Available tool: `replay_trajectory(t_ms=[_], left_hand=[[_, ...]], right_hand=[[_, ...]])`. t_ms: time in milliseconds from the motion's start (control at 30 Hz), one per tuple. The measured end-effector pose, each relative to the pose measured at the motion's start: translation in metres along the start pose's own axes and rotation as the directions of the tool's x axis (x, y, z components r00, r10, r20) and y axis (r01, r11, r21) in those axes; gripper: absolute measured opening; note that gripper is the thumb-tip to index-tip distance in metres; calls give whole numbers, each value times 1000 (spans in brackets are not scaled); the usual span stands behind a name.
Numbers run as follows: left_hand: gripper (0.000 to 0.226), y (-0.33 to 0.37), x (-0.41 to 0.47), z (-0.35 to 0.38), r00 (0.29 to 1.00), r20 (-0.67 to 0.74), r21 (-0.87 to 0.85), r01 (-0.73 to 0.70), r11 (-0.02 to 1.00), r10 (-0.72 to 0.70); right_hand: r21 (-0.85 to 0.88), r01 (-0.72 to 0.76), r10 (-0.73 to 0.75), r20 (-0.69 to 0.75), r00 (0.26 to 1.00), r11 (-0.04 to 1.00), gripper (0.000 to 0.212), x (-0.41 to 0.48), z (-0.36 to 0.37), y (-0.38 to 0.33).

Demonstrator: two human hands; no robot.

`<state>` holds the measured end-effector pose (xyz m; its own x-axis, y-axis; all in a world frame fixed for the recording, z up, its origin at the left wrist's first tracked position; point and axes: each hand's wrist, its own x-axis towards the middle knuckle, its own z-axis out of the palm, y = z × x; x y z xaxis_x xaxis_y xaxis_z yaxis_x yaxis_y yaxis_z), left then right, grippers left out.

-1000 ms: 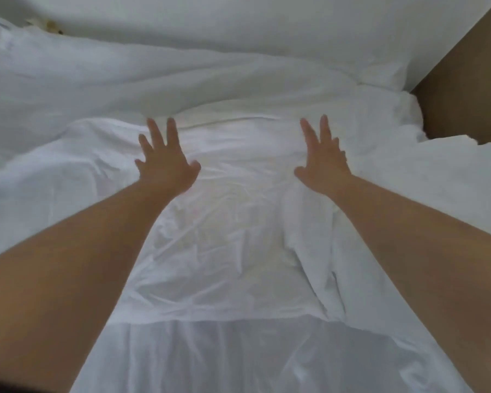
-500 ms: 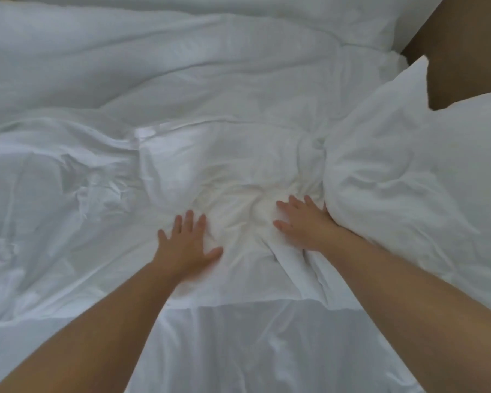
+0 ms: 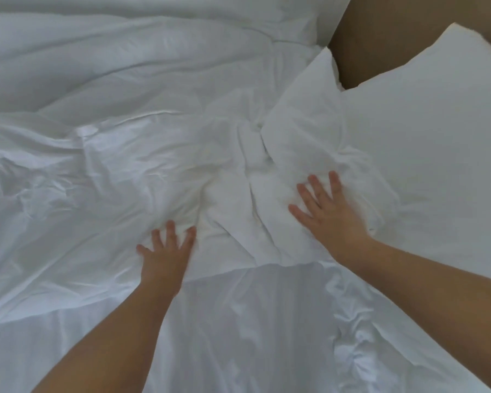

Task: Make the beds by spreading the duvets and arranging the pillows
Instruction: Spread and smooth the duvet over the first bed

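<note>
A crumpled white duvet (image 3: 119, 171) covers most of the bed, its near edge lying across the white sheet (image 3: 253, 321). My left hand (image 3: 167, 251) presses flat on the duvet close to that edge, fingers spread. My right hand (image 3: 326, 214) lies flat with spread fingers on the lower corner of a white pillow (image 3: 318, 131) at the right. A second, larger white pillow (image 3: 437, 143) stands behind it at the far right.
A brown headboard or wall panel (image 3: 380, 32) rises at the top right behind the pillows. More rumpled white bedding (image 3: 125, 52) stretches across the back. The sheet bunches into folds at the lower right (image 3: 360, 350).
Both hands drew back toward me over the duvet, then my right hand moved right onto the pillow corner. The view dipped, bringing the pillows in at the right.
</note>
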<state>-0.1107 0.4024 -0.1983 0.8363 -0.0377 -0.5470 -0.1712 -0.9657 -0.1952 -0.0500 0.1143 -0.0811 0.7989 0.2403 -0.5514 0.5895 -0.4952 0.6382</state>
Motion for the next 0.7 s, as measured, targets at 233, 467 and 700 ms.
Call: replay_trajectory(t_ms=[233, 467, 700], left_hand=[[34, -24, -18, -37, 990, -137, -162, -58, 985, 35], [47, -45, -108, -171, 992, 18, -414, -110, 904, 128], [43, -46, -212, -257, 933, 242, -263, -201, 944, 266]], right_hand=[[152, -48, 80, -212, 974, 987, 23, -11, -11, 38], [75, -185, 197, -208, 958, 980, 14, -103, -118, 173], [45, -194, 196, -45, 980, 980, 26, -240, -161, 229]])
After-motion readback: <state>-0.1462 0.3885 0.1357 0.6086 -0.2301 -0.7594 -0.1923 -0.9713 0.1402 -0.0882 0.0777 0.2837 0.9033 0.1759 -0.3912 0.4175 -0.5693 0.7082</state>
